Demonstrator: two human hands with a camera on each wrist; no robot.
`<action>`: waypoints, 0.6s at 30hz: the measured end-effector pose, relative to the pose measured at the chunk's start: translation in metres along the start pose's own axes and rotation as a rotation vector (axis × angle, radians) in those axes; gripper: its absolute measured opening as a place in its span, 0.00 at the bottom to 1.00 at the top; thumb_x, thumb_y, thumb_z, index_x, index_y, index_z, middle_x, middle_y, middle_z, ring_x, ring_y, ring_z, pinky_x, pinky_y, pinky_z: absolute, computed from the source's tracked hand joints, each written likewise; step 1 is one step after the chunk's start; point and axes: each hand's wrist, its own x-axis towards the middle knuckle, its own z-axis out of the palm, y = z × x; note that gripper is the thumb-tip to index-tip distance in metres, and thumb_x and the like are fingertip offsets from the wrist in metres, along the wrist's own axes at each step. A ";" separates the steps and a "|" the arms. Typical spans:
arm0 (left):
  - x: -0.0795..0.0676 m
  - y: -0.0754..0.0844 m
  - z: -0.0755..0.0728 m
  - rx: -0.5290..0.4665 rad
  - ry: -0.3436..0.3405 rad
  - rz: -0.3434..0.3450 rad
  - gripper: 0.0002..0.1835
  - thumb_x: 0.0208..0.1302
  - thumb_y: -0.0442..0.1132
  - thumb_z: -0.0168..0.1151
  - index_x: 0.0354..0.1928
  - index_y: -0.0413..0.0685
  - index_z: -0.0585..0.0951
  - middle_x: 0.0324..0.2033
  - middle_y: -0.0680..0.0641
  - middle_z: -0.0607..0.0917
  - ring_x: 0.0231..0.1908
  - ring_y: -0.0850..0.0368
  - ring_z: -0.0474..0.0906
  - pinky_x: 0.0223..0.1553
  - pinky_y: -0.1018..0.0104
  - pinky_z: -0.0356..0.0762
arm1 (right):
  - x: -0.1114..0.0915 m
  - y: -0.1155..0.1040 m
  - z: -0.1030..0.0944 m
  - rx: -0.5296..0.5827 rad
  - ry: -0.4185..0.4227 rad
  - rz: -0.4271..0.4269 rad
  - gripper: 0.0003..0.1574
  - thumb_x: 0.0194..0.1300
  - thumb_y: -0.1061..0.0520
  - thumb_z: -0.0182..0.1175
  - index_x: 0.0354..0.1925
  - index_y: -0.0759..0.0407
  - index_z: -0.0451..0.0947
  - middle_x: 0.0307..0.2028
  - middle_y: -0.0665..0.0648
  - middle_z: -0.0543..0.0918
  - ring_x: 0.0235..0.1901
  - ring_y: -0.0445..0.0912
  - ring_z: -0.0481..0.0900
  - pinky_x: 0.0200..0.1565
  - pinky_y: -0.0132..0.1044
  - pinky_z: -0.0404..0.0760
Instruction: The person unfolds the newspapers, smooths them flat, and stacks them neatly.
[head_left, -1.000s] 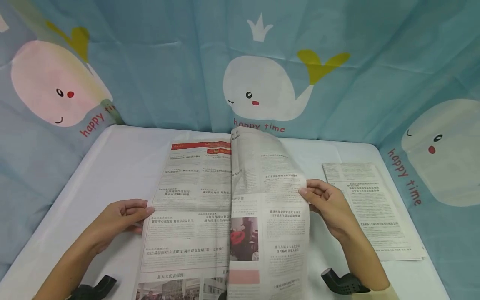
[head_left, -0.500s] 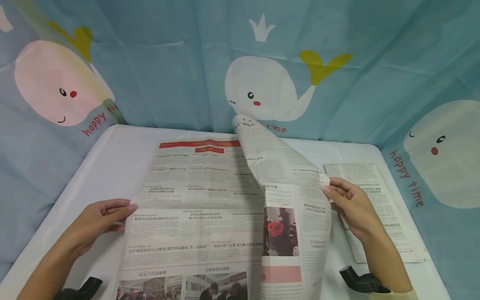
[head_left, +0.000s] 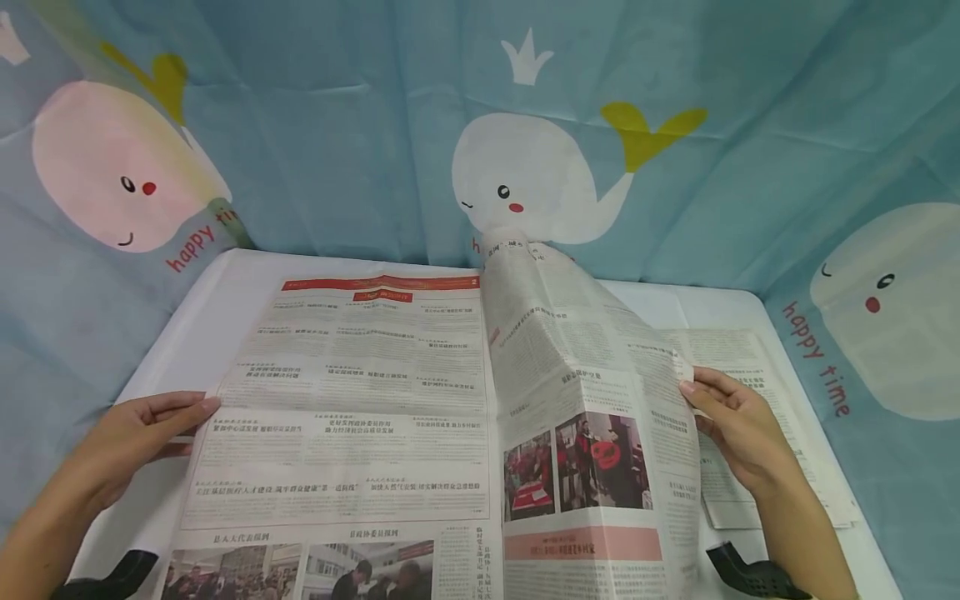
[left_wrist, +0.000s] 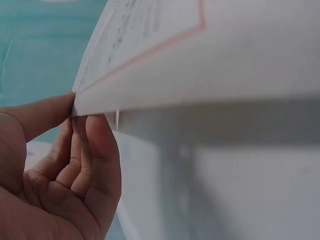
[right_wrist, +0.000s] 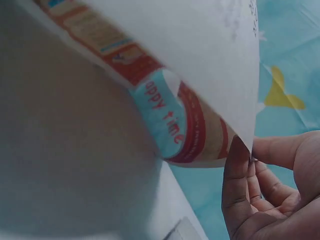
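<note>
A newspaper [head_left: 345, 400] is spread wide between both hands in the head view. My left hand [head_left: 146, 437] pinches its left edge between thumb and fingers. At the opposite side my right hand [head_left: 738, 417] pinches the right page's outer edge. That right page bulges up and creases along its middle, its top corner curling over at the back. In the left wrist view, the left hand [left_wrist: 65, 165] holds the sheet's edge raised over the white table. The right wrist view shows the right hand [right_wrist: 270, 185] gripping the paper's edge, with a colourful printed underside showing beneath.
A second, folded newspaper [head_left: 780, 467] lies at the right of the white table [head_left: 176, 333], partly behind the right arm. A blue whale-print curtain [head_left: 337, 167] hangs behind the table. Black wrist devices [head_left: 753, 571] sit on both forearms.
Both hands have moved apart, the left to the left and the right to the right. The newspaper has opened from partly folded to spread, and more of both pages shows.
</note>
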 end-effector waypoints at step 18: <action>0.009 -0.025 -0.023 0.259 0.374 -0.102 0.40 0.79 0.56 0.58 0.69 0.20 0.70 0.56 0.17 0.78 0.28 0.64 0.78 0.24 0.64 0.79 | -0.008 0.018 -0.026 -0.535 0.158 0.109 0.41 0.78 0.47 0.63 0.75 0.70 0.64 0.38 0.35 0.80 0.37 0.32 0.78 0.40 0.25 0.81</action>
